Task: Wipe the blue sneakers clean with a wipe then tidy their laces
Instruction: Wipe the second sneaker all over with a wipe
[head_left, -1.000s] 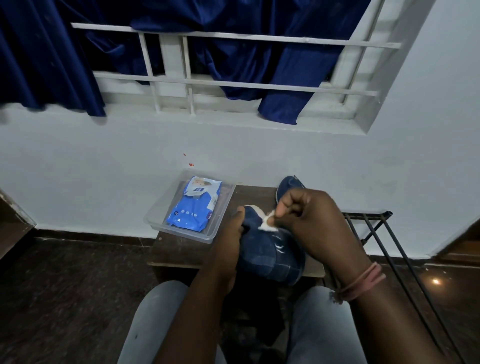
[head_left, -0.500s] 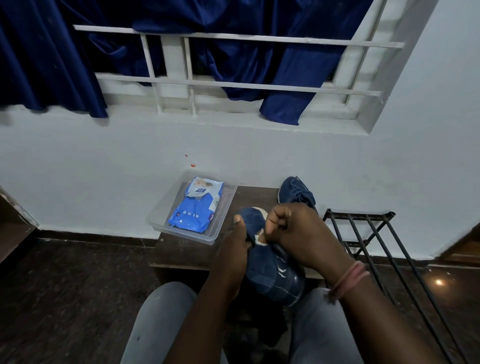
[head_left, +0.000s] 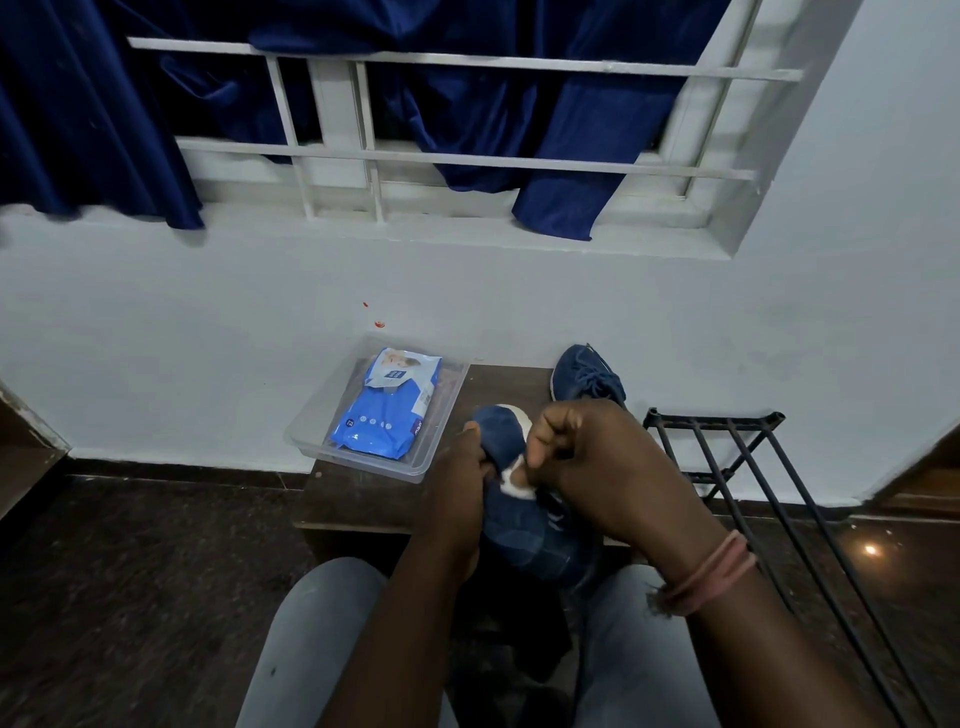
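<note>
Left hand (head_left: 457, 499) grips sneaker (head_left: 524, 525), toe pointing away; right hand (head_left: 592, 467) pinches wipe (head_left: 511, 480).

Both forearms bare, no sleeves in view. Pinkish frayed thread band (head_left: 704, 577) worn on right wrist. Light grey trousers (head_left: 306, 639) on both legs.

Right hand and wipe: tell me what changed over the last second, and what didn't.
The right hand, still pinching the wipe, slid it from the sneaker's upper part down along its side toward the person. The left hand kept gripping the sneaker. The second sneaker, the wipes pack in its clear tray and the rack stayed put.
</note>
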